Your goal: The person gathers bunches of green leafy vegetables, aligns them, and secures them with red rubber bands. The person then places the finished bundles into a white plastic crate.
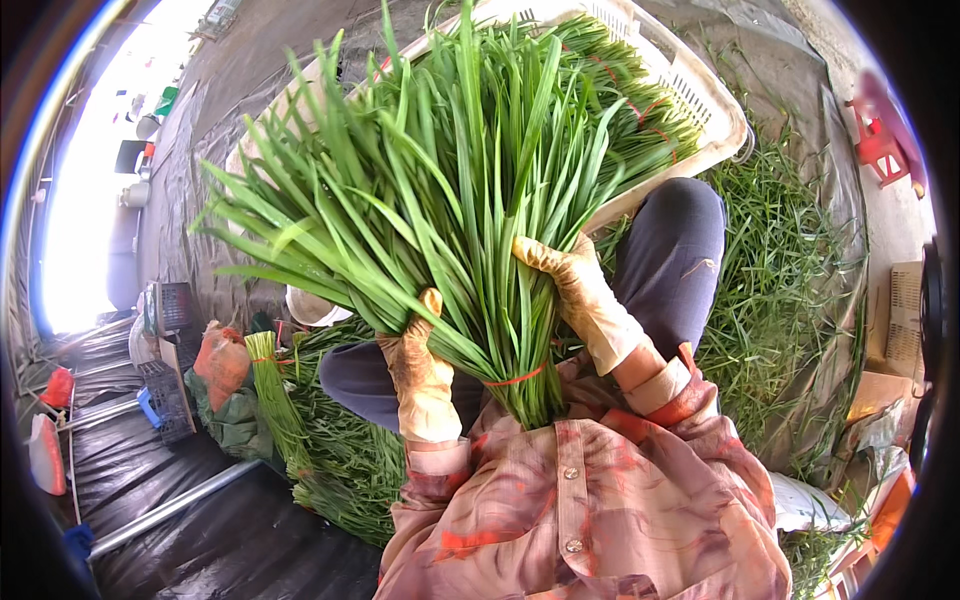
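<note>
A large bunch of long flat green leaves (pixel 480 247), looking like garlic chives, stands fanned out before my chest. Around its lower stalks runs a red band (pixel 517 377). My left hand (pixel 417 356), in a stained pale glove, grips leaves on the bunch's left side, thumb upward. On the right side, my right hand (pixel 574 289), gloved alike, holds the bunch with its thumb across the leaves. The stalk ends point down at my shirt. Behind the bunch, a white plastic crate (pixel 679 75) holds several banded bunches (pixel 630 97), partly hidden by the leaves.
Loose leaves (pixel 780 300) cover the ground sheet on the right. At left lie more leaves (pixel 352 450) and an upright tied bunch (pixel 274 397), beside an orange net sack (pixel 223 364). A metal pole (pixel 176 510) crosses black sheeting. A red stool (pixel 877 146) stands far right, near a person.
</note>
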Demonstrator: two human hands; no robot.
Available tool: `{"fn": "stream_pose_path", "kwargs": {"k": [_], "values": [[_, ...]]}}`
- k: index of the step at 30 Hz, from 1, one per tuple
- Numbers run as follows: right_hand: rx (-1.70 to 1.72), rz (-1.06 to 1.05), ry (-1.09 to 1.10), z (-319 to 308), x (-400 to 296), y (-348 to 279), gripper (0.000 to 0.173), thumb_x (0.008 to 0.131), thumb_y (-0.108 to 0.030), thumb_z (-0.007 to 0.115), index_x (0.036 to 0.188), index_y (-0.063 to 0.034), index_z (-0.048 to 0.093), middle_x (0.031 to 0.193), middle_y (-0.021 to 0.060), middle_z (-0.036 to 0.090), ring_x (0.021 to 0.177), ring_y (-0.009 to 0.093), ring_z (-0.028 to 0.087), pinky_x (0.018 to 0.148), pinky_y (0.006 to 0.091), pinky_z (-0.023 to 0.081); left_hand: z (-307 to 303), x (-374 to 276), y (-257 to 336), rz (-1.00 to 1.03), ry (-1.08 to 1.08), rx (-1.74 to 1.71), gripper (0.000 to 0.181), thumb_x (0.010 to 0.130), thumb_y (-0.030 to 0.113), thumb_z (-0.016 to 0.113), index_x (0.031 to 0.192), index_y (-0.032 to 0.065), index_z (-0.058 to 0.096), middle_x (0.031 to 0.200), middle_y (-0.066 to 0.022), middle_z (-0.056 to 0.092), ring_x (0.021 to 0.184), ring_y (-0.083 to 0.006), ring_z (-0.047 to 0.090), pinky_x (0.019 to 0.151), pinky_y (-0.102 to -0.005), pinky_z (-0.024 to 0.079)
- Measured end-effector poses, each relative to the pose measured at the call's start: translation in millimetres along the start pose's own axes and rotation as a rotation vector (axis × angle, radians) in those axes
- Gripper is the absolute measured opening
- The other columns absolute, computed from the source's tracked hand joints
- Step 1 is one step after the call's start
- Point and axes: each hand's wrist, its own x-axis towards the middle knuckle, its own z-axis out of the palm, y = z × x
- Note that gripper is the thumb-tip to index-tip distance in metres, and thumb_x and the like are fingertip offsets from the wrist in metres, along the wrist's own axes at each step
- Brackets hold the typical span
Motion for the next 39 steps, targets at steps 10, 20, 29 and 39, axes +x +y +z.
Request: {"fn": "stream_pose_path", "kwargs": {"k": [10,20,29,39], "values": [[-0.213,-0.337,0.174,-30.2,-20.4,-73.9,0.049,0.088,-0.018,0.073,0.131,-0.0042,0.054,0.115,0.0075,0.065,0.1,0.018,0.063,0.095,0.0338,0.048,24.5,-8.1,2.8,0.068,0.029,0.224,0.037,0.078,0.001,0.078,0.114,0.0021,0.067,0.105,-0.0076,0.071,0.087,-0.0142,0.068,0.078,-0.025,0.056],[-1.279,-1.309,-0.117,55.1,-71.0,-114.9,0.056,0.075,-0.012,0.074,0.13,-0.0111,0.06,0.133,0.0094,0.058,0.125,0.027,0.051,0.104,0.0422,0.041,43.5,-14.8,1.4,0.001,-0.091,0.182,0.043,0.076,0.0,0.08,0.117,0.0044,0.066,0.108,-0.0034,0.071,0.093,-0.0148,0.067,0.086,-0.0281,0.053],[-1.973,-1.153,-0.568,95.5,6.7,-81.9,0.084,0.061,-0.036,0.086,0.137,-0.0197,0.055,0.15,0.0082,0.041,0.142,0.032,0.032,0.113,0.0563,0.026,48.0,-8.2,-17.1,-0.058,-0.173,0.189,0.046,0.079,0.005,0.08,0.117,0.0006,0.055,0.106,-0.0069,0.064,0.091,-0.0152,0.063,0.081,-0.0273,0.053],[-1.599,-1.079,-0.572,79.7,21.1,-67.2,0.021,0.067,-0.014,0.081,0.086,-0.0146,0.072,0.125,0.0076,0.061,0.132,0.03,0.046,0.113,0.0529,0.023,60.0,1.0,-16.0,-0.137,-0.205,0.185,0.042,0.08,0.002,0.079,0.118,0.0025,0.061,0.109,-0.0033,0.067,0.095,-0.0119,0.063,0.083,-0.0253,0.052]]}}
